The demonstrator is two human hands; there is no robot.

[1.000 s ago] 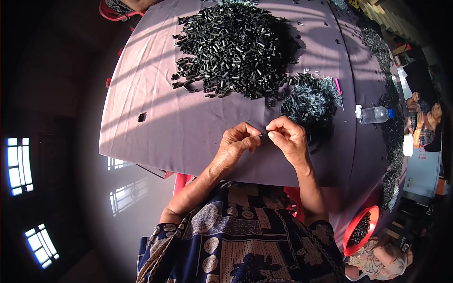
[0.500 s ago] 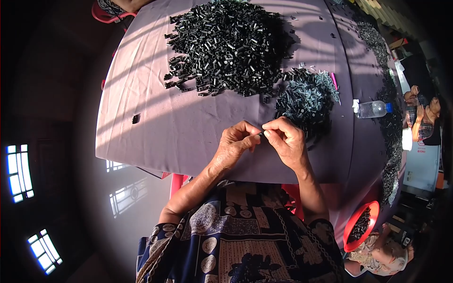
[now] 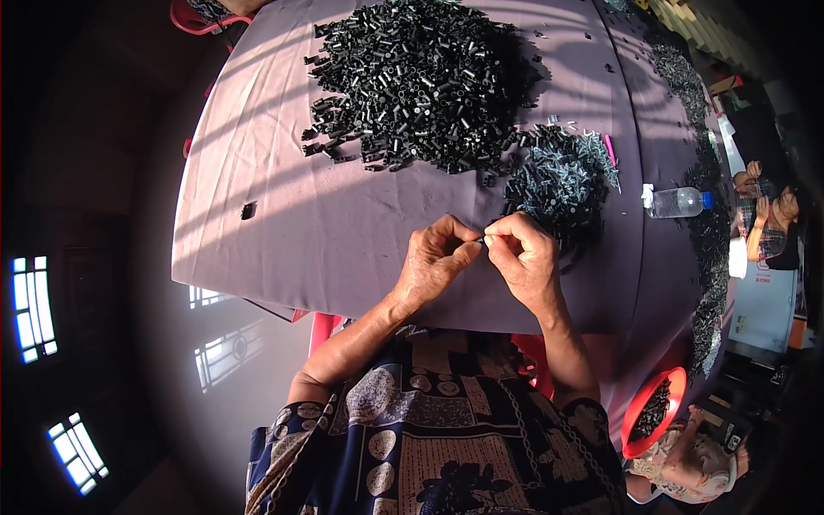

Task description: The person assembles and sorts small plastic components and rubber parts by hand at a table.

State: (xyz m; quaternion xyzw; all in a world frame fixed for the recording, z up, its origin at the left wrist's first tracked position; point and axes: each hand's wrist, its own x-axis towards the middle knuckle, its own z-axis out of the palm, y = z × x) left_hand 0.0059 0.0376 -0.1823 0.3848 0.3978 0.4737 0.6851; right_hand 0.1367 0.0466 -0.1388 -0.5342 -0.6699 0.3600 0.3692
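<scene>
Over the near part of the table, my left hand (image 3: pixel 436 259) and my right hand (image 3: pixel 527 259) meet fingertip to fingertip. Thumb and forefinger of each are pinched together on a small black piece (image 3: pixel 481 240), mostly covered by the fingers. Just beyond my right hand lies a smaller heap of grey-blue slim pieces (image 3: pixel 562 178), with black parts (image 3: pixel 577 230) along its near side. Farther off is a large heap of short black tubular parts (image 3: pixel 425 86). One black part (image 3: pixel 248 210) rests alone on the cloth at left.
A pinkish-mauve cloth (image 3: pixel 343 215) covers the table. Right of the small heap are a pink stick-like tool (image 3: pixel 610 150) and a clear bottle with a blue cap (image 3: pixel 678 202). More dark parts (image 3: pixel 711 249) line the right side. A red basin (image 3: pixel 675 395) stands by another person (image 3: pixel 695 459).
The fingertips of my hands have come closer around the black piece, and less of it shows. The view has shifted very slightly. Both heaps look the same.
</scene>
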